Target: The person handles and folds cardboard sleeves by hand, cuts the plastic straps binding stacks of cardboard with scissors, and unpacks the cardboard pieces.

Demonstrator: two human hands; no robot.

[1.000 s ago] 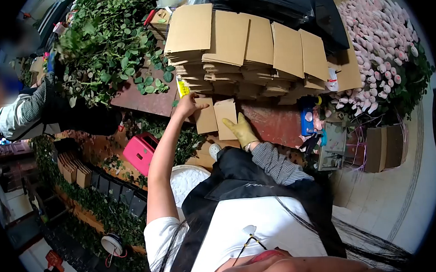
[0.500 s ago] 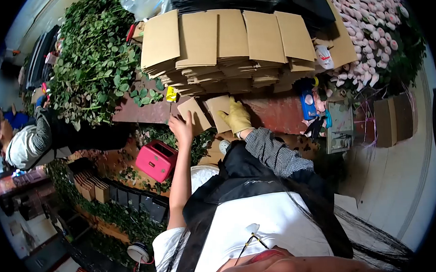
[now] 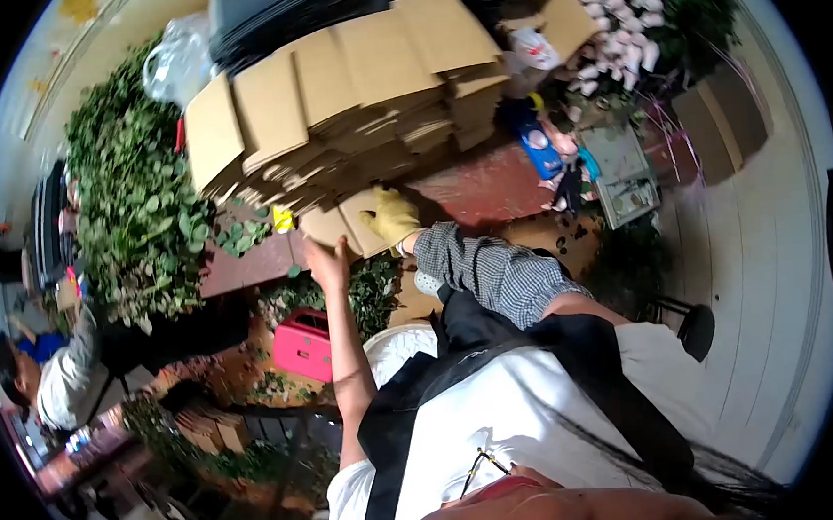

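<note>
A small brown cardboard piece [image 3: 328, 224] lies low in front of the stacked cardboard, with a crease or seam down its middle. My bare left hand [image 3: 327, 263] is at its lower left edge, the thumb raised over the near side and the fingers at the edge. My right hand [image 3: 393, 219], in a yellow glove, grips the right part of the cardboard with fingers bent over its face. Just behind them rise tall stacks of flat cardboard sheets [image 3: 331, 76]. The undersides of both hands are hidden.
Green leafy stems [image 3: 140, 199] are heaped on the left, and pink wrapped blooms [image 3: 616, 24] at upper right. A pink plastic box [image 3: 301, 346] stands below my left arm. A blue container [image 3: 531, 141] lies on the red table [image 3: 478, 181]. Another person [image 3: 69, 372] is at far left.
My view has turned, so the scene sits tilted. The dark gap between the two cardboard parts has closed; they now meet. Both hands stay at the cardboard.
</note>
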